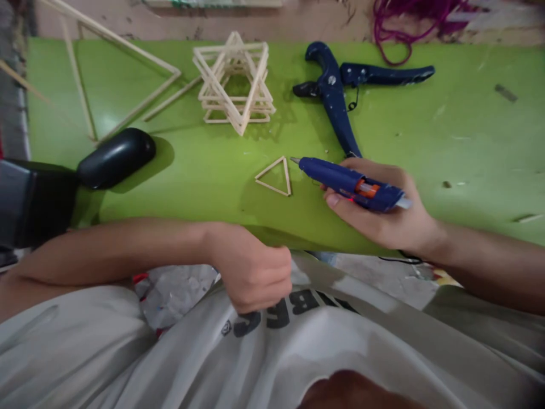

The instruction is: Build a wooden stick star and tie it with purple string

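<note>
In my right hand [383, 221] is a blue glue gun [340, 177], its nozzle pointing left and a pale glue stick sticking out of its rear. Just left of the nozzle tip, a small triangle of thin wooden sticks [289, 176] lies flat on the green table [204, 187]. My left hand [258, 270] is closed in front of the shirt, below the table's near edge; its fingers curl inward, so whatever they may hold is hidden. Behind the small triangle stands a star-shaped stack of stick triangles [242, 122].
A dark blue pipe cutter [334, 91] lies open behind the glue gun. A black computer mouse [119, 158] and a black box [34, 201] sit at left, near a large stick frame [136, 111]. Purple cord [398, 37] is piled at the back right.
</note>
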The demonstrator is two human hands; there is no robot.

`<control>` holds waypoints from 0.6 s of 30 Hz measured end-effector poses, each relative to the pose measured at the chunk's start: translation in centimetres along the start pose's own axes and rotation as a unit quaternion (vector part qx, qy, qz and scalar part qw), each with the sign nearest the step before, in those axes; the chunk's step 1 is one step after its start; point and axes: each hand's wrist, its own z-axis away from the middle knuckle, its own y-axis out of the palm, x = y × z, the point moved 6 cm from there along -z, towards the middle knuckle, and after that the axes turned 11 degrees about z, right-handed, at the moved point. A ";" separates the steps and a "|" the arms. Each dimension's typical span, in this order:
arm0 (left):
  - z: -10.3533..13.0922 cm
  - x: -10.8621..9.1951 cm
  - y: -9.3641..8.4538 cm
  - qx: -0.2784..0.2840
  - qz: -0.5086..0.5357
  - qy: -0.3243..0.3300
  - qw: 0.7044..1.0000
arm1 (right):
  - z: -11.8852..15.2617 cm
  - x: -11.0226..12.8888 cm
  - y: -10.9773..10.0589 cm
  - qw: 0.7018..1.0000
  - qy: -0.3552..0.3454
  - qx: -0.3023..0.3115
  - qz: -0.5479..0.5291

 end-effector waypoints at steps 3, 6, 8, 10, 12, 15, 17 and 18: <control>-1.8 -1.1 2.4 0.011 -0.014 -0.005 1.000 | 0.1 1.2 0.3 0.984 -0.162 0.013 0.077; -2.7 -1.3 4.5 0.005 0.045 -0.085 0.995 | 0.2 1.3 0.4 0.974 -0.195 0.015 0.110; -2.8 -1.6 5.5 -0.001 0.056 -0.099 0.993 | 0.3 1.4 0.5 0.971 -0.203 0.022 0.124; -2.7 -1.6 5.9 -0.012 0.061 -0.109 0.992 | 0.3 1.4 0.6 0.970 -0.208 0.030 0.125; -2.3 -1.3 5.6 -0.031 0.067 -0.119 0.990 | 0.4 1.3 0.6 0.970 -0.208 0.030 0.123; -1.6 -0.8 4.7 -0.065 0.075 -0.121 0.988 | 0.5 0.8 0.5 0.973 -0.195 0.033 0.120; -1.3 -0.4 3.9 -0.085 0.073 -0.125 0.986 | 0.5 0.5 0.6 0.976 -0.181 0.044 0.112; -1.2 -0.2 3.6 -0.094 0.070 -0.130 0.985 | 0.5 0.4 0.6 0.978 -0.175 0.049 0.107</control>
